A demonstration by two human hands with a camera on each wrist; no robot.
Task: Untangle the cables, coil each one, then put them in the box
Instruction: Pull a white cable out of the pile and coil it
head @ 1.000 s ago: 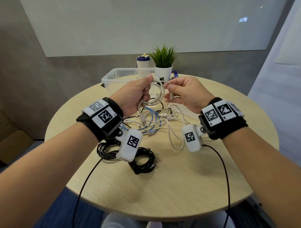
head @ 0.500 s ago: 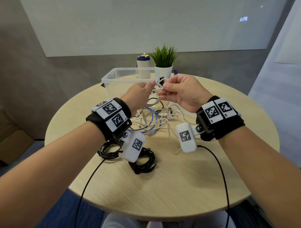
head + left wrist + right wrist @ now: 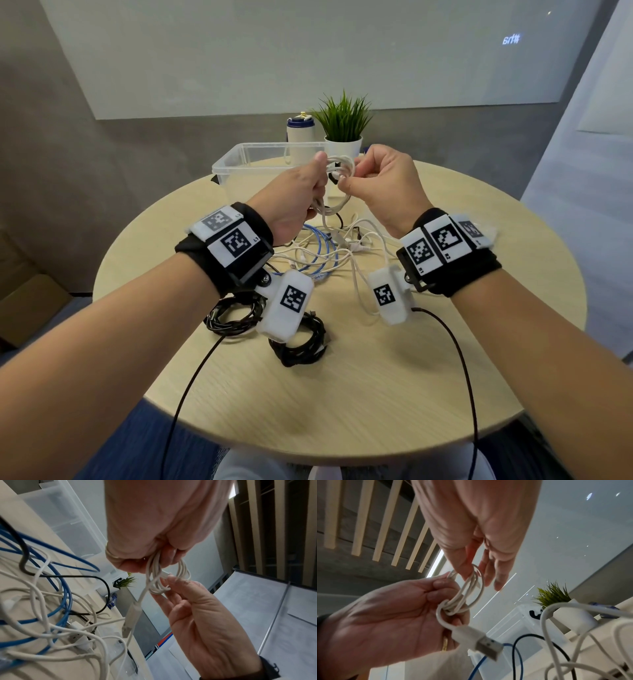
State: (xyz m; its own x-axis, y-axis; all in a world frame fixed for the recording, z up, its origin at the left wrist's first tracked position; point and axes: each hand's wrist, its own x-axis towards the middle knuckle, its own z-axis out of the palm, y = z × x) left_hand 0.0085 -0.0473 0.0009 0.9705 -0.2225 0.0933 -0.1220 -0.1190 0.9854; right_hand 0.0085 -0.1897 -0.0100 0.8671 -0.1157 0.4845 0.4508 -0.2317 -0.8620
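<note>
A white cable coil [image 3: 339,170] hangs above the table between both hands. My left hand [image 3: 317,186] grips its loops in curled fingers [image 3: 436,586]. The cable's tail is wrapped once round the bundle, and its USB plug [image 3: 482,643] dangles below that hand [image 3: 132,615]. My right hand [image 3: 346,181] pinches the thin free end against the coil [image 3: 169,575]. The clear plastic box [image 3: 239,161] stands just behind the hands. A tangle of white, blue and black cables [image 3: 322,253] lies on the table under the hands.
Two coiled black cables [image 3: 236,315] [image 3: 301,342] lie near my left wrist. A potted plant [image 3: 342,126] and a white bottle [image 3: 300,137] stand behind the box. The round wooden table [image 3: 342,394] has bare surface at the front and right.
My right hand has moved in against the left and carried the cable's free end to the coil. The left hand keeps its grip on the loops.
</note>
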